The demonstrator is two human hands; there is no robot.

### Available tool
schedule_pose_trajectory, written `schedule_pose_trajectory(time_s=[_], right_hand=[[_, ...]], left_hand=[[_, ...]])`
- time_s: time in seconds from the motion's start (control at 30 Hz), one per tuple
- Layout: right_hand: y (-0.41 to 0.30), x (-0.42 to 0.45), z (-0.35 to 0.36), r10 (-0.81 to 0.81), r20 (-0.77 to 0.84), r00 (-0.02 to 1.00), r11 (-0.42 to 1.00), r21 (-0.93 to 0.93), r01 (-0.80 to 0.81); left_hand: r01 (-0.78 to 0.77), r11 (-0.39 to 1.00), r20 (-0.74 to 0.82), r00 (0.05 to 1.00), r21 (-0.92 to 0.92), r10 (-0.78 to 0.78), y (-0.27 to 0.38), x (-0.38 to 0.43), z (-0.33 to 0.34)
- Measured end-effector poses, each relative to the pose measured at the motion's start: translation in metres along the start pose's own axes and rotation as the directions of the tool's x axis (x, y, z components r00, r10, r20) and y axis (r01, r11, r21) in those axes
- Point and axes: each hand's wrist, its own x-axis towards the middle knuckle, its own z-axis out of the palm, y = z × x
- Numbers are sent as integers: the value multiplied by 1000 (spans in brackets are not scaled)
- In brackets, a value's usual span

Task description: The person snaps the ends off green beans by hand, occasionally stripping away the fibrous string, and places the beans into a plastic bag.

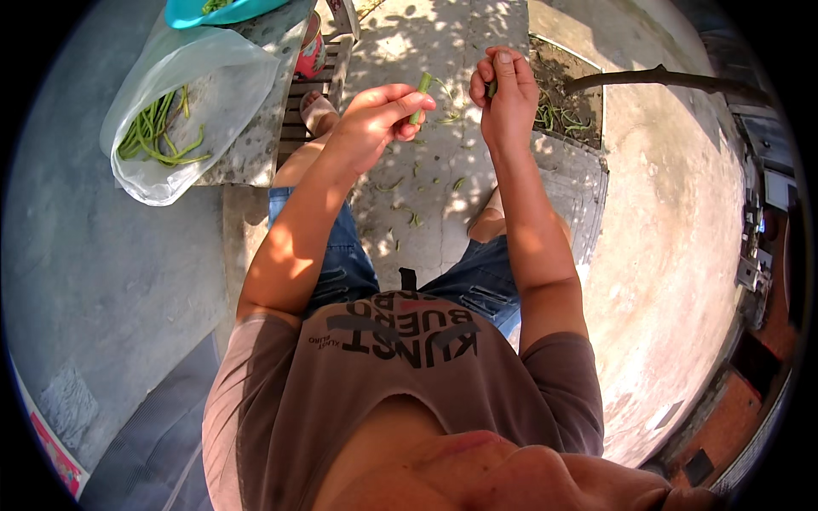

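My left hand (391, 110) pinches a short bundle of green bean pieces (422, 83) between thumb and fingers, with a thin curled strand hanging off its right side. To the right and a little higher, my right hand (508, 80) is closed on a small green bean piece (492, 88), mostly covered by the fingers. The two hands are apart. At the left, a translucent plastic bag (236, 70) lies on its side with its mouth open. Long green beans (150, 131) rest inside it.
The bag lies on a worn stone-like slab (255, 150). A turquoise basin (192, 18) with green pieces stands above it. A red patterned tin (311, 54) is beside the slab. Bean scraps (562, 120) lie in a soil patch by a tree trunk (664, 76) and on the concrete floor (441, 211).
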Motion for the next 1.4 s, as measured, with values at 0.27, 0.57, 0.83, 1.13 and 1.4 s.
schedule_pose_trajectory(time_s=[0.27, 0.57, 0.83, 1.13, 1.4], right_hand=[[-14, -12, 14, -62, 349, 935, 689, -662, 294], [-44, -8, -7, 206, 542, 815, 858, -501, 116], [10, -21, 21, 351, 256, 901, 908, -330, -259], [48, 53, 40, 436, -47, 899, 897, 104, -430], [-22, 140, 239, -248, 382, 890, 755, -500, 425]], left_hand=[[-16, 998, 46, 999, -66, 19, -7, 5, -5], [-152, 958, -2, 988, -243, 156, -11, 12, -23], [-59, 980, -21, 998, -191, 56, -15, 8, -11], [-272, 863, -307, 941, -426, 144, -16, 7, -6], [-382, 752, -467, 877, -537, 112, -2, 7, -8]])
